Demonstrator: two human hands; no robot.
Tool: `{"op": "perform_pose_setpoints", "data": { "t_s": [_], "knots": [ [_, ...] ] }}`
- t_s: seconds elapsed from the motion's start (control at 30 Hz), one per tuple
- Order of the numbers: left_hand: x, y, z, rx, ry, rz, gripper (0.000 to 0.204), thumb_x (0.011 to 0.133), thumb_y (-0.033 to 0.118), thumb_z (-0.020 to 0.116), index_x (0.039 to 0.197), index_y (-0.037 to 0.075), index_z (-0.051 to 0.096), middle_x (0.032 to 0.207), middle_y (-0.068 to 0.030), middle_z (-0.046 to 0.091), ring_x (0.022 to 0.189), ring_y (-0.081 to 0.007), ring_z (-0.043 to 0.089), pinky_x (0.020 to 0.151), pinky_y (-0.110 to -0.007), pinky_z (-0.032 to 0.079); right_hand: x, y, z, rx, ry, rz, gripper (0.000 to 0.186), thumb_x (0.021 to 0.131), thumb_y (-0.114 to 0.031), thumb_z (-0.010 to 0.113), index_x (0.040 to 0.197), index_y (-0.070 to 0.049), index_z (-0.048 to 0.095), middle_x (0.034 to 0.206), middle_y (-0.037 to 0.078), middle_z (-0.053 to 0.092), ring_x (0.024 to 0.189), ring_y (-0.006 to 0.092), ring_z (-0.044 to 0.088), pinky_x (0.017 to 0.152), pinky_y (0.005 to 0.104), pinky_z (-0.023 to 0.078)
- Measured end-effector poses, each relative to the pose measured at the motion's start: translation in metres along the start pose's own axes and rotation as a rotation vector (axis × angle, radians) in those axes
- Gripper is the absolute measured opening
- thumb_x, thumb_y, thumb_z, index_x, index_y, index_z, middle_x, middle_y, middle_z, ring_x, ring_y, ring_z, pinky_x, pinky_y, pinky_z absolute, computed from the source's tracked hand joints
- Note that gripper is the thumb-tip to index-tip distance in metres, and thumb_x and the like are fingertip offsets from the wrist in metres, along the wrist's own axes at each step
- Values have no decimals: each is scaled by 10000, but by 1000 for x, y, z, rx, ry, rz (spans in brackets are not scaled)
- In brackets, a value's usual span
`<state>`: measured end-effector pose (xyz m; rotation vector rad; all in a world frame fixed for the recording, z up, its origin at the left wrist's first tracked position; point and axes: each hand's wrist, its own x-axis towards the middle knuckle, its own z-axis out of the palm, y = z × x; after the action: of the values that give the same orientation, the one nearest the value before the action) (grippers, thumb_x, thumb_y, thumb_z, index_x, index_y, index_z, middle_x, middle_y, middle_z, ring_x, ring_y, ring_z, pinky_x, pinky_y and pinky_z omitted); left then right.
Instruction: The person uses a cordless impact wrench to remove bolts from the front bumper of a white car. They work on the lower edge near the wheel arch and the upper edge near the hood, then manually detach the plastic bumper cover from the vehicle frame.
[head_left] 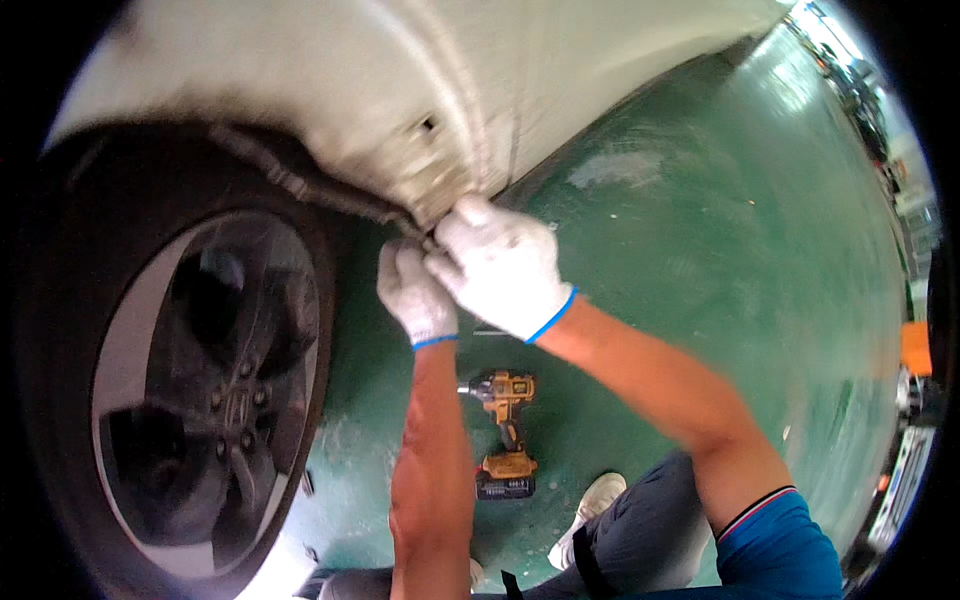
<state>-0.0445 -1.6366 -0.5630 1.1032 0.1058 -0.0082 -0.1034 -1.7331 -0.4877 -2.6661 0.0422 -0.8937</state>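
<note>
Both my hands wear white knit gloves with blue cuffs and meet at the lower corner of a white car fender [330, 95], just behind the wheel arch. My left hand [415, 293] curls its fingers upward under the dark edge of the arch lining [290, 182]. Close beside it on the right, my right hand [505, 262] is closed, thumb side up against a dirty, scuffed patch of metal [432, 185]. Whatever the fingertips grip is hidden by the gloves. A small dark hole shows in the fender above them.
On the left stands the car's wheel [220, 400], with a dark tyre and spoked rim. A yellow and black cordless impact wrench [505, 425] lies on the green floor [680, 270] below my hands. My shoe [590, 515] is near it. Shelved items line the far right.
</note>
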Motion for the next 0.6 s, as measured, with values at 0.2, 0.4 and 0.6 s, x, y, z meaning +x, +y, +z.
{"op": "perform_pose_setpoints", "data": {
  "t_s": [0.2, 0.4, 0.6],
  "knots": [
    [43, -31, -46, -50, -183, -19, 160, 963, 120, 486, 871, 22, 572, 843, -15, 589, 747, -128, 545, 682, -292, 484, 0, -10, 13, -2, 40, 52, 229, 790, -330, 749, 852, -135, 646, 905, 56, 551, 687, 231, 662, 579, 403, 531],
    [31, -8, -27, 15, -189, -41, 201, 965, 118, 496, 1010, -22, 633, 926, -61, 658, 812, -160, 622, 721, -327, 520, -10, -3, 29, 92, 248, 81, 183, 799, -311, 711, 792, -149, 625, 857, 49, 544, 646, 240, 632, 546, 414, 510],
    [11, 8, -42, 307, -85, -5, 357, 976, 201, 535, 1199, -58, 639, 1141, -160, 678, 1003, -255, 665, 876, -378, 550, -14, -2, 30, 56, 199, 51, 111, 843, -260, 640, 801, -164, 604, 861, 42, 510, 669, 216, 624, 588, 389, 513]
  ]
}}
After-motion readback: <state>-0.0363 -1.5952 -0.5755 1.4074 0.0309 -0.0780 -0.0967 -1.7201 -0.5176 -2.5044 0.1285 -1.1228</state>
